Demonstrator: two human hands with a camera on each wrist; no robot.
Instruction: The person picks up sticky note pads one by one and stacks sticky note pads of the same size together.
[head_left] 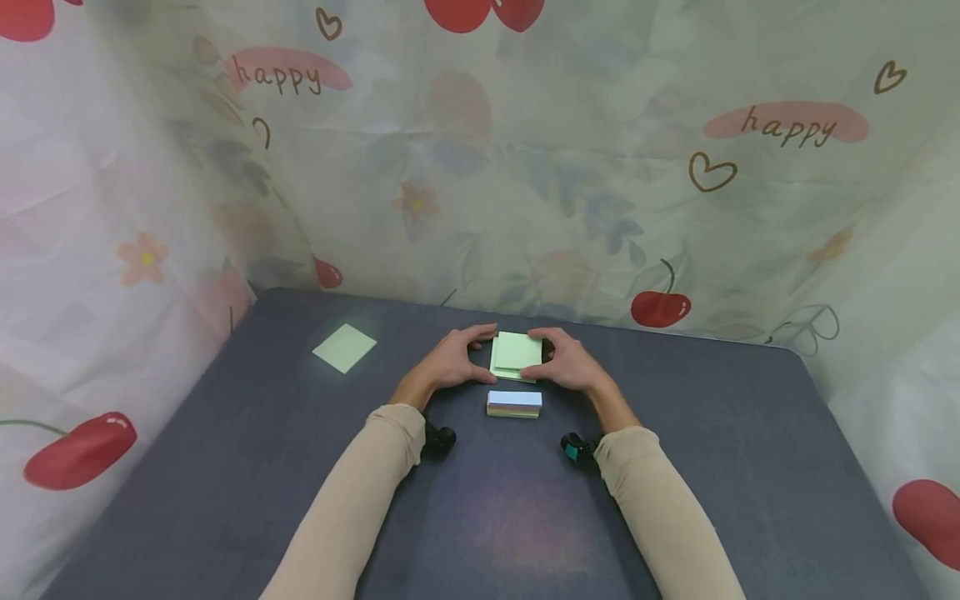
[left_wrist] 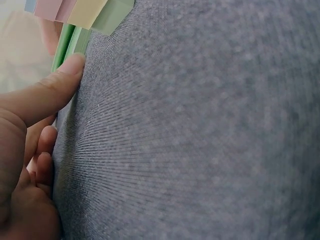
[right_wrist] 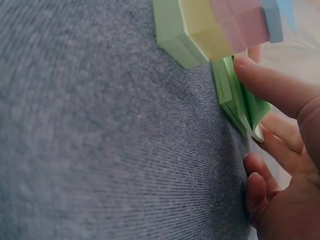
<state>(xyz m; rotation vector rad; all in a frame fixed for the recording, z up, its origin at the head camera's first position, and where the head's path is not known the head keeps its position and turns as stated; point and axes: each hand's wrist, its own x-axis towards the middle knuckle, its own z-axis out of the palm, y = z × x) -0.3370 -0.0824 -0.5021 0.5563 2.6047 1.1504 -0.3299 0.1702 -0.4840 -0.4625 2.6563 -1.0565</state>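
Light green sticky-note pads (head_left: 517, 351) lie stacked on the table, the upper one set slightly askew over the lower. My left hand (head_left: 454, 358) holds the stack's left side, thumb at the near corner and index finger at the far one. In the left wrist view its thumb (left_wrist: 75, 65) meets the green edge. On the right side, my right hand (head_left: 568, 362) grips the upper pad between thumb and fingers. Its sheets (right_wrist: 252, 107) bow and fan apart in the right wrist view. Closer to me stands a block of layered sticky notes (head_left: 514, 403), blue, pink, yellow and green.
A single light green square note pad (head_left: 345, 347) lies apart at the left of the dark grey table (head_left: 510, 517). Patterned cloth (head_left: 525, 183) hangs along the table's back and sides. Black wrist devices (head_left: 438, 439) sit under both sleeves.
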